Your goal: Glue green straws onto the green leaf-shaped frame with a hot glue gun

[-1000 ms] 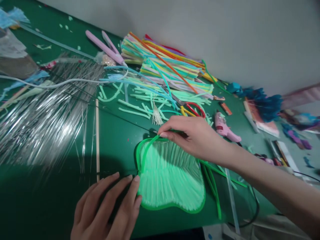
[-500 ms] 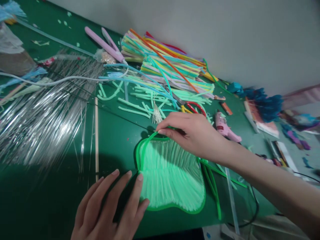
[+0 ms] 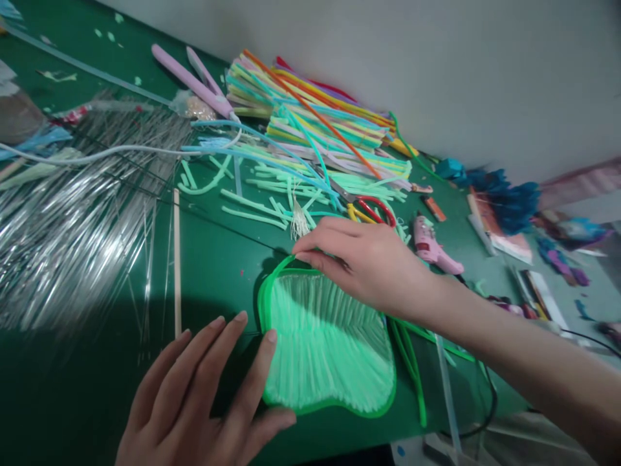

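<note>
A wavy-edged light green panel (image 3: pixel 330 349) with a darker green border lies flat on the green table (image 3: pixel 218 252). My right hand (image 3: pixel 359 259) reaches over its top edge, thumb and index finger pinched on the end of a bright green fuzzy stem (image 3: pixel 268 285) that curves along the panel's upper left side. My left hand (image 3: pixel 208 395) has its fingers spread, the index fingertip at the panel's left edge and the thumb near its lower left corner. More green stems (image 3: pixel 411 362) stick out at the panel's right, partly under my right forearm.
Silver strands (image 3: pixel 97 220) cover the left. Pastel and orange stems (image 3: pixel 315 116), a pink straightener (image 3: pixel 194 81) and red-handled scissors (image 3: pixel 376 210) lie behind the hands. A pink glue gun (image 3: pixel 434 246) is at right, with dark blue pieces (image 3: pixel 514 200) beyond. A wooden stick (image 3: pixel 177 259) lies left of the panel.
The green stem has come closer to the panel's left border. My left fingers have spread wider, the thumb moving away from the index finger. The whole view has shifted slightly.
</note>
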Tool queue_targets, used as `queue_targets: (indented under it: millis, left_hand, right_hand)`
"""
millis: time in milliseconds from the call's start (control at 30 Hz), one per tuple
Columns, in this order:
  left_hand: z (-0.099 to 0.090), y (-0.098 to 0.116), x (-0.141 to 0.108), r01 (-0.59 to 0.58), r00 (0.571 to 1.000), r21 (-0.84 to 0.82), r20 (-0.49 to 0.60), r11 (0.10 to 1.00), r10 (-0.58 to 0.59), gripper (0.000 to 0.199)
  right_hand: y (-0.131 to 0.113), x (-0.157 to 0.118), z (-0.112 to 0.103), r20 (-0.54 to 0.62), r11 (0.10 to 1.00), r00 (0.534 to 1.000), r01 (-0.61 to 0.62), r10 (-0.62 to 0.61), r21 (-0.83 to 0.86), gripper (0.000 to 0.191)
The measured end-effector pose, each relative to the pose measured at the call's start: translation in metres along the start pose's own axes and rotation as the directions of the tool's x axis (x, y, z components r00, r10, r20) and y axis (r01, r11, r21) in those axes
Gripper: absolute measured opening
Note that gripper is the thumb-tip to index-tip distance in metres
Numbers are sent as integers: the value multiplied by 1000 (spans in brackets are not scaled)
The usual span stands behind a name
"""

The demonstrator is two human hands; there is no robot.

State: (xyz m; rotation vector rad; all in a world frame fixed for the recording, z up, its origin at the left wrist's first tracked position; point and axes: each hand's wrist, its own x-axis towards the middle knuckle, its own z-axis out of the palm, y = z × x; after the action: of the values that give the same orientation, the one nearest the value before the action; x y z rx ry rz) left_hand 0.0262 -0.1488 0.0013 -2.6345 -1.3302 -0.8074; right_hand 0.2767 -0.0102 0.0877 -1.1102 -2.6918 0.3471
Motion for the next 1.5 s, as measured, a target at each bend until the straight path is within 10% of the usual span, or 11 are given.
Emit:
queue_targets:
  millis: [500, 867, 1500]
  left_hand:
    - [0, -1, 3, -20, 1000, -57, 22, 998, 21, 66]
    - [-9, -3, -13, 193, 981, -166, -3, 967, -196, 50]
    - [-2, -2, -5, 40, 998, -90, 49, 995, -35, 60]
  right_hand:
    - [-16, -16, 3, -116, 951, 985, 87, -126, -295, 21]
    - [-8, -14, -3, -31, 949, 995, 81, -95, -305, 31]
    - [-8, -4, 1, 13, 931, 996, 84, -85, -356, 33]
